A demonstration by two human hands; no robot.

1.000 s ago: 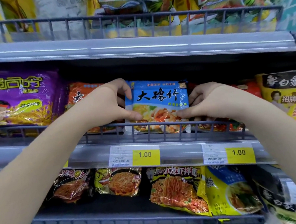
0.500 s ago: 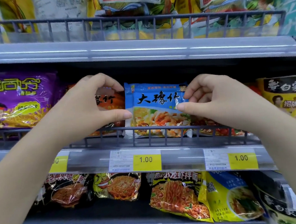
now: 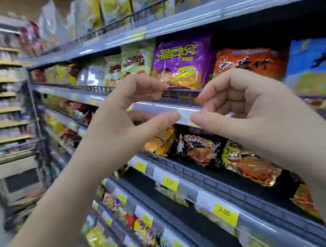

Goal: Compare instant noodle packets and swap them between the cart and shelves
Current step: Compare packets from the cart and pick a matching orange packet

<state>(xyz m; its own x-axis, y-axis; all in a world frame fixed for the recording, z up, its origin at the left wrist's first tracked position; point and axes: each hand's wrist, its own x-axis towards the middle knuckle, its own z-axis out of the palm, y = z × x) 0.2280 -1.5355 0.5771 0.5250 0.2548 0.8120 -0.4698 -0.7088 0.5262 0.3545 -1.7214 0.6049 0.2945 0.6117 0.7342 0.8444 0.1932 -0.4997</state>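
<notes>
Shelf (image 3: 153,106), blue packet (image 3: 312,64) right of left hand (image 3: 123,116), right hand (image 3: 242,106), both loosely curled, empty

This is a shop, one aisle of a self-service grocery. Long metal shelves (image 3: 227,10) run in tiers, each with a low wire rail (image 3: 181,92) along the front edge. A purple packet (image 3: 181,64) of noodles stands on the middle tier. Just right of it are an orange packet (image 3: 250,63) and a blue packet (image 3: 312,64), and to its left is a row of more bright packets. Below the purple packet, yellow price labels (image 3: 225,213) sit on the shelf edges. Far left of it, a second rack (image 3: 2,96) carries blurred goods.
</notes>
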